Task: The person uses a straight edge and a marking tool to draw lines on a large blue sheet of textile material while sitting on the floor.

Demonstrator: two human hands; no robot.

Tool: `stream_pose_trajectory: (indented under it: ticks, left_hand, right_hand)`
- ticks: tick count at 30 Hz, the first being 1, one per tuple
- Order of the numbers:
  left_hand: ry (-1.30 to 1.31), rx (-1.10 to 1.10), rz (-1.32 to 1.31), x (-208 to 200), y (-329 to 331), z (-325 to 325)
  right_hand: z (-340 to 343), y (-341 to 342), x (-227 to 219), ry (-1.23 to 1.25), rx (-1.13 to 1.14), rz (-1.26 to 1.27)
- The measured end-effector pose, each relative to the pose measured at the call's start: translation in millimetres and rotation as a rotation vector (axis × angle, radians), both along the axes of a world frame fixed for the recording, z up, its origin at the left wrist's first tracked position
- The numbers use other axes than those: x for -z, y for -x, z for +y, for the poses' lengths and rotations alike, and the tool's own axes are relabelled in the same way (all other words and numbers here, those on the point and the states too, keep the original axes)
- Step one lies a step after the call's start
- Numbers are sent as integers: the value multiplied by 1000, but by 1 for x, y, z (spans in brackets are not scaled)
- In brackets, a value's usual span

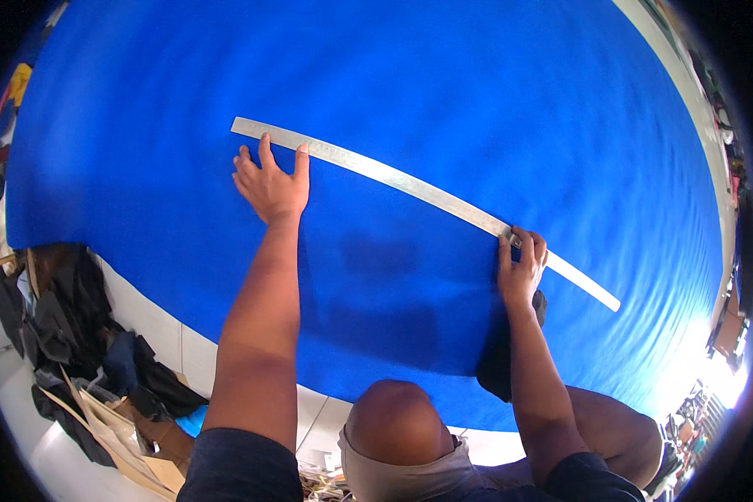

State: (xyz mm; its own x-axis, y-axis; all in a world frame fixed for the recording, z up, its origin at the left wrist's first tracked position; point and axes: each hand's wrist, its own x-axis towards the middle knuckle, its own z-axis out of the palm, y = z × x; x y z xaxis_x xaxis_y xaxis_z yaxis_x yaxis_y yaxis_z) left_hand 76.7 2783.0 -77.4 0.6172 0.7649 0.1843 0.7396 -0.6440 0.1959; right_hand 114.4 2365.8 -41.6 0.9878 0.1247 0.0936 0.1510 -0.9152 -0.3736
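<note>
A long silver metal ruler (pixel 402 181) lies slantwise on a wide sheet of bright blue fabric (pixel 443 100), its left end farther from me. My left hand (pixel 272 186) is open near that end, fingers spread, with the thumb and a fingertip touching the ruler's near edge. Toward the other end, my right hand (pixel 523 266) has its fingers bent over the ruler and its thumb at the near edge. A small pale patch shows between those fingers; I cannot tell what it is. Part of the ruler is hidden under this hand.
My bent knee (pixel 397 422) is at the fabric's near edge, over white floor tiles (pixel 163 322). Dark cloths (pixel 67 293) and cardboard pieces (pixel 155 448) are heaped at the left. A dark object (pixel 498 360) lies partly behind my right forearm. Clutter lines the far right.
</note>
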Motion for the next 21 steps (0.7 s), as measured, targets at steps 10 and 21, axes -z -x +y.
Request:
stream_pose_trajectory:
  ticks: [10,21]
  left_hand:
    - [-15,-17,14,4,-1,-3]
    - [49,-23,25,-3,-2,-3]
  right_hand:
    - [-2,6,10,51,-19,-51]
    - [-3,6,11,66,-35,-63]
